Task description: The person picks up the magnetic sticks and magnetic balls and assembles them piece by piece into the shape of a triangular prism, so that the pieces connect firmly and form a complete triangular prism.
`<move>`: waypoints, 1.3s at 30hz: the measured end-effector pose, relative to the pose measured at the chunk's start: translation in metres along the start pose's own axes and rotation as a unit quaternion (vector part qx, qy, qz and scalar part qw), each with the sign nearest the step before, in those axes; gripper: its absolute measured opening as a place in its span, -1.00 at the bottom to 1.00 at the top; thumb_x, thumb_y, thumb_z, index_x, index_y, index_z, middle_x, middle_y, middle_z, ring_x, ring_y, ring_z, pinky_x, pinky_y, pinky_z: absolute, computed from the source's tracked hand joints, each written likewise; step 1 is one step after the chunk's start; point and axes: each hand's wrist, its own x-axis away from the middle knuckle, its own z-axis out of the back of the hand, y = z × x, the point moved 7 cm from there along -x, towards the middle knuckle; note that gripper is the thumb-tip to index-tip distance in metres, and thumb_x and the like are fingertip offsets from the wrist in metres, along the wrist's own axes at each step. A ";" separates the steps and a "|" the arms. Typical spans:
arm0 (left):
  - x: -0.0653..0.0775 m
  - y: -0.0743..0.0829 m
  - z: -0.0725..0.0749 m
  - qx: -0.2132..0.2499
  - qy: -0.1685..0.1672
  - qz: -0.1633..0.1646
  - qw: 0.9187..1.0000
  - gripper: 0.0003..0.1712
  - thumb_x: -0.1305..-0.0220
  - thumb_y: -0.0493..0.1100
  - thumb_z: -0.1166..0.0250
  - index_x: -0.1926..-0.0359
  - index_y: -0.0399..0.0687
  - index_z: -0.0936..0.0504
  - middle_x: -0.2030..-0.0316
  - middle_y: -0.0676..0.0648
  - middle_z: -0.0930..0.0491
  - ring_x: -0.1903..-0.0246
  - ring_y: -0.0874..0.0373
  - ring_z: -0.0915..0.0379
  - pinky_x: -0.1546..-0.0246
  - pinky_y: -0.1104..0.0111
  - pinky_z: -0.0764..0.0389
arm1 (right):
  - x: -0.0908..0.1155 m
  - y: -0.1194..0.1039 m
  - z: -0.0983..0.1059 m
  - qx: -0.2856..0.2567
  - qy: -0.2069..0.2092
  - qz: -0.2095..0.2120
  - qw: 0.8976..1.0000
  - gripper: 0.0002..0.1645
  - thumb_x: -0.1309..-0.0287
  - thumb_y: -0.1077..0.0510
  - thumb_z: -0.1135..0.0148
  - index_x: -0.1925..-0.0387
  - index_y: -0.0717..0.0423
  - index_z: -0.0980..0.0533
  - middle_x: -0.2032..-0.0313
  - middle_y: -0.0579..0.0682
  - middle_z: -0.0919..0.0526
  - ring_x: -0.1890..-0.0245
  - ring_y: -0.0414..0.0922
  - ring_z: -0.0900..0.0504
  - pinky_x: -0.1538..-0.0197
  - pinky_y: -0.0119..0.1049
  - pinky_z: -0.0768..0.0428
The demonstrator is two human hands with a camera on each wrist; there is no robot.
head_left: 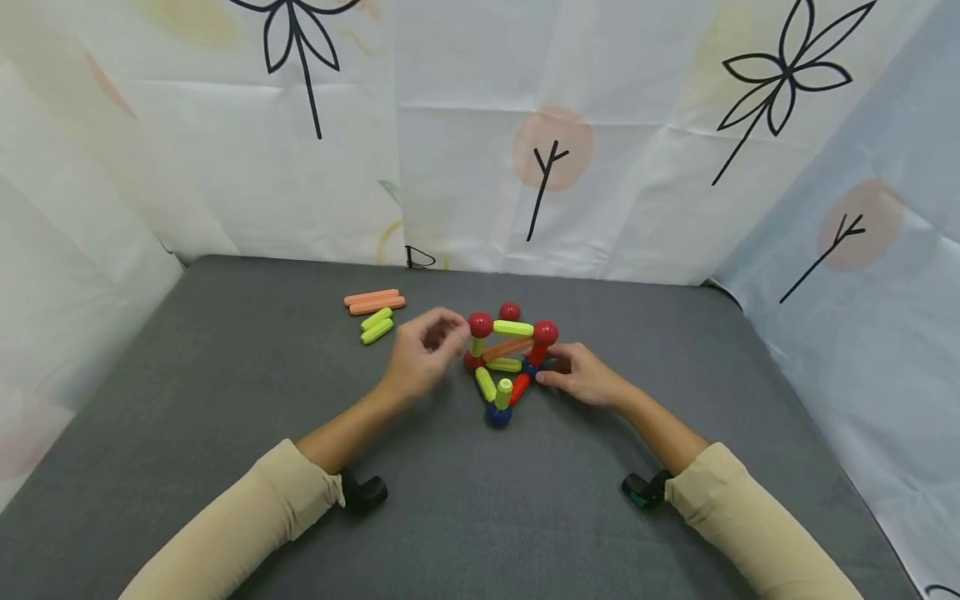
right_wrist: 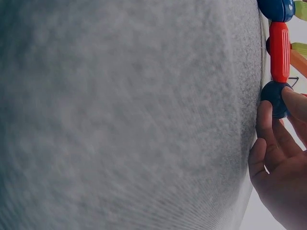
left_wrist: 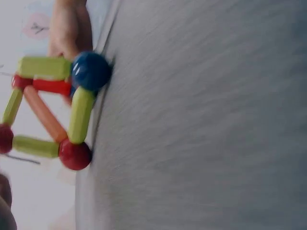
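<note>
A frame built of sticks and balls stands on the grey table. Along its top, a green stick [head_left: 513,328] joins two red balls [head_left: 480,325], and an orange stick [head_left: 508,347] slants below. At the front, a blue ball [head_left: 498,417] carries a short upright green stick [head_left: 503,395]. My right hand [head_left: 588,377] pinches the rear blue ball [right_wrist: 274,98] at the frame's lower right, between thumb and fingers. My left hand [head_left: 426,352] hovers beside the upper left red ball, fingers loosely bent, holding nothing. The left wrist view shows a gap between its fingers and that ball [left_wrist: 5,139].
Left of the frame lie two orange sticks [head_left: 377,306] and two short green sticks [head_left: 377,331]. A separate red ball [head_left: 510,311] sits just behind the frame. Patterned cloth [head_left: 465,183] hangs along the table's back and sides.
</note>
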 end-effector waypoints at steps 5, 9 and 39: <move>-0.030 -0.041 0.012 0.005 0.046 0.135 0.990 -0.75 -0.49 -0.17 -0.13 0.06 -0.29 -0.59 0.34 -0.21 -0.58 0.38 -0.13 -0.50 0.40 0.34 -0.55 | 0.001 0.002 0.001 -0.014 -0.007 -0.004 1.000 -0.55 -0.33 0.30 -0.22 -0.21 0.34 -0.47 -0.10 0.24 -0.59 0.16 0.02 -0.61 0.17 -0.30 -0.58; -0.049 -0.075 -0.007 -0.031 -0.109 0.220 0.969 -0.60 -0.47 -0.19 -0.15 -0.24 -0.27 -0.49 -0.08 -0.25 -0.57 -0.07 -0.14 -0.50 0.00 0.11 -0.58 | 0.001 0.004 0.000 -0.020 -0.010 -0.005 1.000 -0.55 -0.32 0.30 -0.22 -0.22 0.33 -0.47 -0.11 0.23 -0.59 0.16 0.03 -0.61 0.16 -0.30 -0.58; -0.072 -0.063 -0.003 0.002 -0.082 0.175 0.981 -0.40 -0.40 -0.16 -0.27 -0.39 -0.10 -0.33 -0.06 -0.26 -0.58 0.03 -0.11 -0.56 0.10 0.09 -0.60 | -0.003 -0.002 0.001 0.005 -0.013 0.001 1.000 -0.54 -0.31 0.28 -0.24 -0.20 0.35 -0.48 -0.11 0.23 -0.60 0.02 0.07 -0.62 -0.05 -0.06 -0.59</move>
